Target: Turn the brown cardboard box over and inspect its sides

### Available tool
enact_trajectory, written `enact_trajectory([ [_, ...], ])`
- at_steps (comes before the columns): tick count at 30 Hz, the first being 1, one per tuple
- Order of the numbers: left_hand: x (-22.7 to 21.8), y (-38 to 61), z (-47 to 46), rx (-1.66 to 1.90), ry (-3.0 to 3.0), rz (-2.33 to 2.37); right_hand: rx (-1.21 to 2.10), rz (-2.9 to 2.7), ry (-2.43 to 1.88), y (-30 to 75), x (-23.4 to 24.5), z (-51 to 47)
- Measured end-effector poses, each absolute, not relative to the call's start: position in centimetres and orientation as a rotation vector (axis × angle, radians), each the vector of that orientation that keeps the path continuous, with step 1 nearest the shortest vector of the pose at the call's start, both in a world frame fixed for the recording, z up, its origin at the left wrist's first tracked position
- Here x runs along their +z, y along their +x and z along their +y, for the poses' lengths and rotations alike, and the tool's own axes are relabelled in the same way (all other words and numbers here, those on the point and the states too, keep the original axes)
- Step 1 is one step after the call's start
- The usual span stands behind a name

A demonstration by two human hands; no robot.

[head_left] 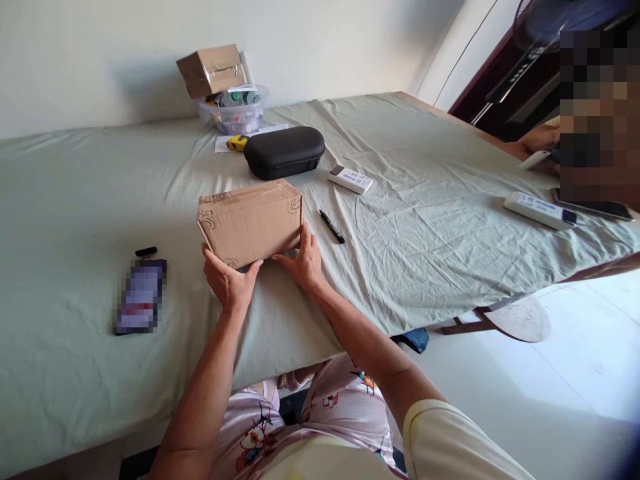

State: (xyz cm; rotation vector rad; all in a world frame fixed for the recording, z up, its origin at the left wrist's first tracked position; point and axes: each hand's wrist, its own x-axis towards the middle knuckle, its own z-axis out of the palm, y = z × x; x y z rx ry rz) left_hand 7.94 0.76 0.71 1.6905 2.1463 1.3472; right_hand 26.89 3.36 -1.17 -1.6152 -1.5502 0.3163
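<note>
the person's left hand (229, 281) and right hand (307, 264), each half curled, grip a cardboard box (254, 230) at 2 lower corners; 1 pen (332, 227) lies near the right hand.

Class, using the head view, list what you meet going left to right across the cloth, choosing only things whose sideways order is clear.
Phone-like device → held cardboard box → black pen → rightmost white device with a dark end.

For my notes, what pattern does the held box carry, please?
The box has dark swirls near some corners; head view.
</note>
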Motion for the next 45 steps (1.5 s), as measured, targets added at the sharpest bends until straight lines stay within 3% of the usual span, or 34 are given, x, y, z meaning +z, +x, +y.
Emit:
enact_trajectory([
  [21, 0.7, 5.9, 1.1, 1.731, 1.580, 1.868, 0.541, -1.417, -1.003, 27.6, 1.3, 2.2],
  [31, 0.3, 7.2, 0.5, 1.538, 2.029, 1.588, 0.947, -1.493, -0.849, 25.8, 1.7, 0.3],
  [45, 1.0, 8.3, 0.0, 1.549, 2.148, 1.549, 0.802, -1.545, -0.929, 25.7, 1.8, 0.3],
])
